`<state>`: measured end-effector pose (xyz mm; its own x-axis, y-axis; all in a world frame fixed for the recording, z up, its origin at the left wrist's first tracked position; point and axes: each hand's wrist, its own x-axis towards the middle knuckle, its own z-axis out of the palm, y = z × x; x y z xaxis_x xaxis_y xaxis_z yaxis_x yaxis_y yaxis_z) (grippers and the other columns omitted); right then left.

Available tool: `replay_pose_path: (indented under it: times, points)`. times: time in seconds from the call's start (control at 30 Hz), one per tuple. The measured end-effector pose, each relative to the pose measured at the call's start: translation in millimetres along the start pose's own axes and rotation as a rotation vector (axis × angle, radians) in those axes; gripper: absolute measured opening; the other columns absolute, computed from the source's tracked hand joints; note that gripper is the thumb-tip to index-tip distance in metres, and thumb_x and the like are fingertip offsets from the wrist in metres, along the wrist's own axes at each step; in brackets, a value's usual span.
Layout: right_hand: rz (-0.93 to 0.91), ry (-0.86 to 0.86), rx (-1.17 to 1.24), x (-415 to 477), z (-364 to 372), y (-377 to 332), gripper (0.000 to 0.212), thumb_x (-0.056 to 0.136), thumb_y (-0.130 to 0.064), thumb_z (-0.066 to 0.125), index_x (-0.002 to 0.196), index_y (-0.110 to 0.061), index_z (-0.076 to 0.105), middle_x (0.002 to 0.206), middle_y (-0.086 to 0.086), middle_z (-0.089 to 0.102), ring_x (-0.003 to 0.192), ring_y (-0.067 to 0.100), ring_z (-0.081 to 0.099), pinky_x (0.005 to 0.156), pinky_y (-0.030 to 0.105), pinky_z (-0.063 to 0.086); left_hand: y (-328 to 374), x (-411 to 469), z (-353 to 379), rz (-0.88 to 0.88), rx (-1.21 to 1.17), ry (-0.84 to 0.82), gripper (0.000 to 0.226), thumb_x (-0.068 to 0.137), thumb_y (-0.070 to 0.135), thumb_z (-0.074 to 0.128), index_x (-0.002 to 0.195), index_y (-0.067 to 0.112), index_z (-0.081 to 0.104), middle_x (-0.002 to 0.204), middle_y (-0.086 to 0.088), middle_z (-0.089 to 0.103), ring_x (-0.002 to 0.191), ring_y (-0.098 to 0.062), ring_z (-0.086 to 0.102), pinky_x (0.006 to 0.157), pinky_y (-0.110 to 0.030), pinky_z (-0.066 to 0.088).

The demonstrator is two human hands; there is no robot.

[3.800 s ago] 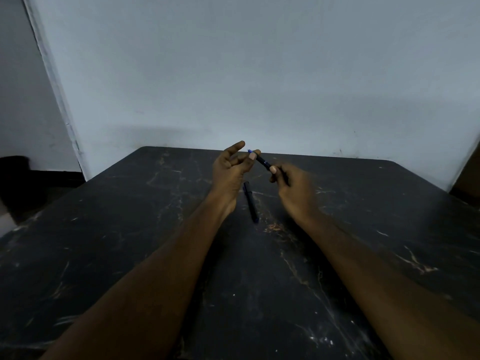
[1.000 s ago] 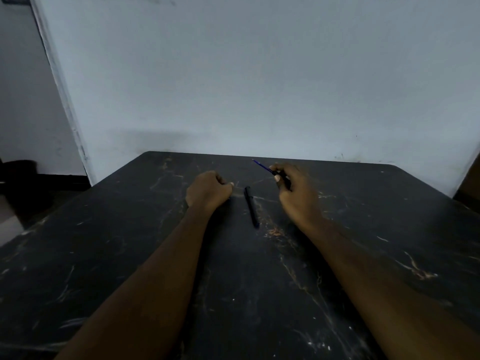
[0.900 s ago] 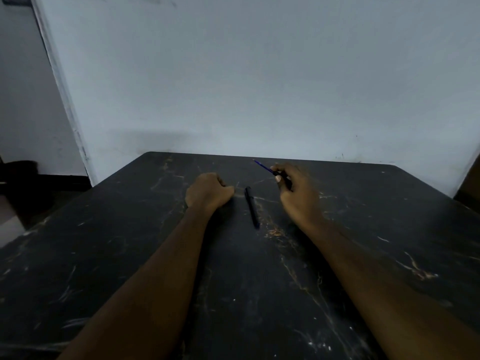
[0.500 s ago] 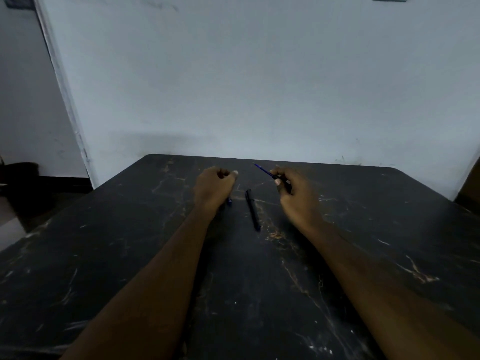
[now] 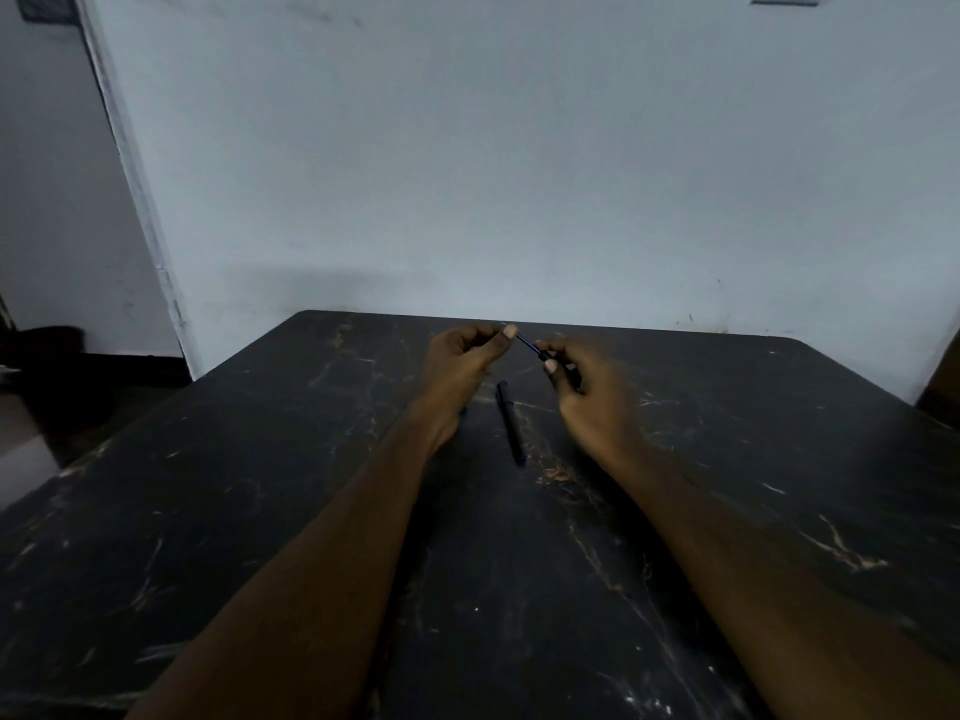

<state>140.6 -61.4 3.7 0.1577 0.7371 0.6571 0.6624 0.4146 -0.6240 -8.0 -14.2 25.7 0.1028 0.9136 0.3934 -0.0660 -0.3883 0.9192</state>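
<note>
Pinches a thin blue refill [image 5: 527, 345] from both ends, raised clear of the table [image 5: 260, 511]. Left hand [image 5: 460, 366]: fingers curled in, thumb [image 5: 510, 332] and forefinger pressed together on the refill's far, upper end (only a sliver of tip showing past the thumbnail). Right hand [image 5: 592, 402]: likewise curled, thumb and forefinger nipping the nearer, lower end; slightly blurred, so lie of the other fingers not readable. Slants down from far-left to near-right across the narrow gap between the two hands. Below that gap, flat on the tabletop: black pen barrel [image 5: 511, 426], long axis running roughly away from the camera, far end leaning a little to the left. Sits between the two wrists, touching neither, just under and nearer than the raised refill. Bare forearms in from the lower edge of the head view, converging toward the far middle of the table. Tabletop dark, stone-like, streaked with pale and rust-coloured veins, a rusty patch just near of the barrel's close end. Far edge butted up to a pale wall [image 5: 519, 174], rounded corners at both ends. To the left, a white vertical frame edge and a dim floor area beyond. Low light throughout; fine detail at the fingertips hard to make out.
</note>
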Motion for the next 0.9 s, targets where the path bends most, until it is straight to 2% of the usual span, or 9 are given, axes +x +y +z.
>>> replay_pose_path:
  times: [0.1,0.2,0.3,0.4,0.47,0.53,0.63,0.73,0.9]
  points:
    - [-0.010,-0.010,-0.014,-1,-1,0,0.025,0.098,-0.012,0.053,0.119,-0.017,0.065,0.115,0.001,0.065,0.096,0.007,0.054,0.075,0.010,0.038,3,2,-1,-0.045,-0.056,0.054,0.021,0.090,0.023,0.067,0.097,0.004,0.073,0.075,0.005,0.068,0.053,0.008,0.054,0.046,-0.008,0.039]
    - [0.037,-0.056,-0.024,0,-5,4,0.026,0.096,-0.014,0.055,0.119,-0.020,0.065,0.113,-0.001,0.065,0.095,0.007,0.055,0.077,0.014,0.043,6,6,-10,-0.118,-0.150,0.157,0.018,0.091,0.024,0.065,0.095,0.008,0.072,0.079,0.007,0.069,0.058,-0.005,0.052,0.043,-0.014,0.037]
    - [0.057,-0.069,-0.146,2,-13,10,0.024,0.090,-0.018,0.060,0.113,-0.022,0.067,0.108,-0.001,0.068,0.096,0.014,0.061,0.082,0.036,0.054,6,13,-20,-0.145,-0.232,0.258,0.014,0.091,0.022,0.065,0.092,0.011,0.072,0.080,0.003,0.071,0.056,-0.009,0.049,0.040,-0.015,0.033]
    - [0.074,-0.075,-0.261,3,-20,15,0.028,0.087,-0.015,0.059,0.113,-0.018,0.068,0.111,0.004,0.069,0.101,0.020,0.063,0.086,0.040,0.054,5,15,-27,-0.148,-0.244,0.341,0.016,0.090,0.020,0.065,0.096,0.007,0.072,0.081,0.000,0.070,0.056,-0.009,0.050,0.039,-0.015,0.036]
    - [0.090,-0.037,-0.231,6,-21,17,0.025,0.089,-0.015,0.057,0.110,-0.015,0.068,0.108,0.007,0.070,0.099,0.023,0.065,0.087,0.044,0.054,5,13,-26,-0.130,-0.199,0.360,0.014,0.091,0.019,0.064,0.086,0.008,0.071,0.078,0.000,0.068,0.057,-0.008,0.050,0.043,-0.014,0.038]
    - [0.100,-0.023,-0.174,7,-20,12,0.018,0.093,-0.022,0.056,0.102,-0.012,0.069,0.096,0.008,0.070,0.089,0.022,0.065,0.082,0.042,0.055,5,10,-22,-0.100,-0.107,0.322,0.019,0.090,0.020,0.065,0.072,0.014,0.069,0.075,0.002,0.067,0.059,-0.006,0.050,0.053,-0.018,0.040]
    - [0.058,-0.045,-0.094,5,-14,-2,0.026,0.094,-0.030,0.060,0.086,-0.007,0.068,0.078,0.007,0.064,0.071,0.016,0.058,0.064,0.030,0.045,5,6,-13,-0.066,-0.049,0.197,0.019,0.089,0.018,0.066,0.070,0.014,0.071,0.074,-0.001,0.069,0.062,-0.005,0.054,0.063,-0.024,0.042]
    - [-0.004,-0.130,-0.094,2,-8,-8,0.023,0.092,-0.031,0.063,0.085,-0.011,0.071,0.070,-0.005,0.061,0.063,0.003,0.053,0.056,0.024,0.039,4,4,-6,-0.024,-0.012,0.104,0.016,0.088,0.018,0.069,0.075,0.010,0.074,0.071,-0.001,0.071,0.056,0.002,0.056,0.062,-0.021,0.044]
    - [-0.019,-0.147,-0.159,4,-5,-3,0.024,0.089,-0.036,0.065,0.081,-0.014,0.072,0.069,-0.001,0.066,0.060,0.012,0.058,0.056,0.031,0.045,0,5,-2,-0.004,-0.021,0.055,0.017,0.087,0.017,0.070,0.070,0.019,0.073,0.064,0.010,0.072,0.062,0.002,0.063,0.061,-0.021,0.045]
